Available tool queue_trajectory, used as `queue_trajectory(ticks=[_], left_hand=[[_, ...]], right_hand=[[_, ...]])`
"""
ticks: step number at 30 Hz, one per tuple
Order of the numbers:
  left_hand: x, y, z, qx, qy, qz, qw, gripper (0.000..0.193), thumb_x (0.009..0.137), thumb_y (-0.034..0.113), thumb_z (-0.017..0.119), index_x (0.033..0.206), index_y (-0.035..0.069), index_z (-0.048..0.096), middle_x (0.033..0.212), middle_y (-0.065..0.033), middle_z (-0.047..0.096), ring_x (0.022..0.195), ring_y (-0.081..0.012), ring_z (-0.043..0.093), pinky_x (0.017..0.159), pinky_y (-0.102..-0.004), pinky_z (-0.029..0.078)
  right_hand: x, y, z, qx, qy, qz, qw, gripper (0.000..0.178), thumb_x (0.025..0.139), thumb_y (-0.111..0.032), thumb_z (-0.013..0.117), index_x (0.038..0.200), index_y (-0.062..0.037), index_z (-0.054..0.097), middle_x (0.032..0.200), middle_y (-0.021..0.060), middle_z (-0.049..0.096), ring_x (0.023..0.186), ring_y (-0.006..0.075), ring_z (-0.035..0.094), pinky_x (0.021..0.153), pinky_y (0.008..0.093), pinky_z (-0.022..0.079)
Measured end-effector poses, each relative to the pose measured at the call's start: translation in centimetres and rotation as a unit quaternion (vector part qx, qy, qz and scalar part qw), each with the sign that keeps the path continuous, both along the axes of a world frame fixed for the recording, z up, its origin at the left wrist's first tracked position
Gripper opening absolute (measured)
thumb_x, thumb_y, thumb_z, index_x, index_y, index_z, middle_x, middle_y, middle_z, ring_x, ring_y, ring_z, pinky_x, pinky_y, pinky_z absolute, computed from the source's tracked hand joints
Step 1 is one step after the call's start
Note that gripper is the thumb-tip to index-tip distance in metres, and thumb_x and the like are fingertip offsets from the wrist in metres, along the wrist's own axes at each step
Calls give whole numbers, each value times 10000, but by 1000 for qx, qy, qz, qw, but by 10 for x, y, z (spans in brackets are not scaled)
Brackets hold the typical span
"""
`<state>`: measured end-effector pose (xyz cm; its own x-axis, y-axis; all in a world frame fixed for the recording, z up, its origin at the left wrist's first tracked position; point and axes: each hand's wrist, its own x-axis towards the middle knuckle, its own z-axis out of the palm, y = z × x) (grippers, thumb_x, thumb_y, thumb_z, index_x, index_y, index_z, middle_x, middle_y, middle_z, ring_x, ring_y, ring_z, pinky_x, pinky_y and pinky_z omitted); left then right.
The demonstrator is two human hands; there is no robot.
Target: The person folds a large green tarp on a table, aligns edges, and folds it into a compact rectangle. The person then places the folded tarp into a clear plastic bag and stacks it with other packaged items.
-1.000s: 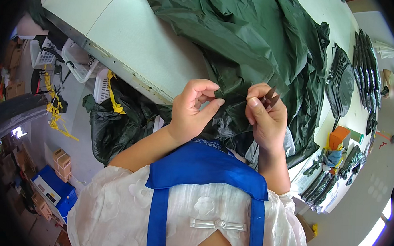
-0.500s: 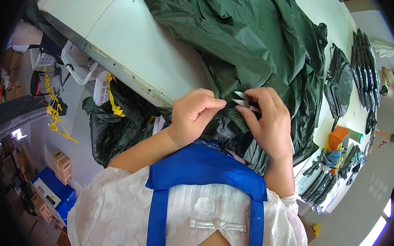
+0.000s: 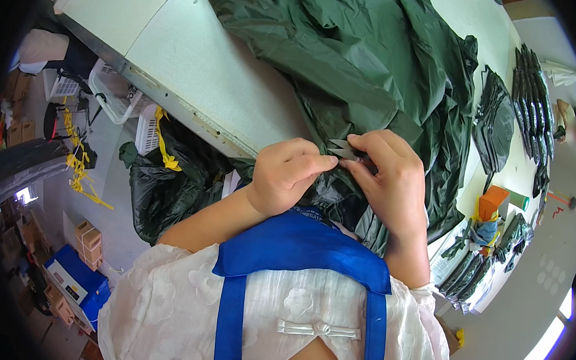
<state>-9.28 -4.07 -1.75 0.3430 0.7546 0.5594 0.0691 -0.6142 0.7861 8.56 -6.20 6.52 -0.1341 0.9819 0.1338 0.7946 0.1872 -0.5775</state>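
Note:
A large sheet of thin dark green fabric (image 3: 353,59), crumpled and shiny, spreads over the table and hangs past its near edge towards my lap. My right hand (image 3: 392,172) is closed around small metal thread snips (image 3: 343,153), whose two pointed blades stand apart and face left. Thumb and forefinger of my left hand (image 3: 285,176) are pinched together just below the blade tips, over the fabric. They appear to grip its edge, though whether a thread is also between them is too small to tell. The snips' handles are mostly hidden in my right palm.
The pale table (image 3: 221,79) has a metal-trimmed edge on the left. White plastic baskets (image 3: 113,92) and a dark green bundle (image 3: 170,196) stand below it. Folded dark packets (image 3: 496,122) and an orange box (image 3: 494,201) lie at right. A blue-and-white case (image 3: 77,283) sits lower left.
My left fingertips have shifted slightly right and down. The snips have moved a little left, so the blades now sit right above the left thumb. The fabric is nearly unchanged.

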Motion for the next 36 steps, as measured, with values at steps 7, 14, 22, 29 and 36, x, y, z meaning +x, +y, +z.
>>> queue_trajectory(ticks=[7, 14, 22, 29, 36], left_hand=[[-3, 1, 1, 37, 59, -9, 998, 271, 675, -76, 704, 909, 57, 671, 704, -85, 577, 589, -220, 567, 513, -290, 443], [-69, -2, -36, -195, 159, 121, 960, 83, 791, -28, 644, 848, 30, 656, 726, -85, 621, 611, -159, 588, 562, -271, 465], [-59, -12, -28, -177, 66, 105, 976, 129, 807, -73, 645, 896, 20, 635, 901, -106, 636, 742, -152, 608, 646, -249, 485], [-60, -3, -21, -208, 74, 118, 968, 128, 831, -97, 602, 898, 12, 606, 931, -72, 541, 733, -93, 530, 618, -208, 454], [-63, 10, -26, -256, -71, 127, 956, 75, 840, -64, 619, 865, -4, 583, 929, -85, 577, 765, -119, 549, 666, -224, 456]], right_hand=[[1, 2, -5, 8, -23, 6, 1000, 213, 696, -73, 729, 886, -39, 641, 794, 95, 611, 687, 265, 599, 608, 340, 481], [85, 26, -70, -44, 118, -259, 958, 277, 732, -93, 764, 941, 22, 623, 802, 75, 617, 683, 118, 557, 654, 250, 469], [34, 22, -49, -97, 220, -34, 970, 323, 788, -62, 699, 1092, 0, 610, 861, 70, 598, 722, 139, 557, 663, 248, 462], [-8, 36, -37, -17, 95, 73, 993, 296, 743, -71, 703, 1022, -3, 629, 879, 125, 629, 763, 297, 620, 660, 359, 503], [-37, 43, -46, -29, 55, 159, 985, 253, 748, -93, 690, 984, -24, 635, 856, 99, 599, 759, 282, 615, 666, 364, 510]])
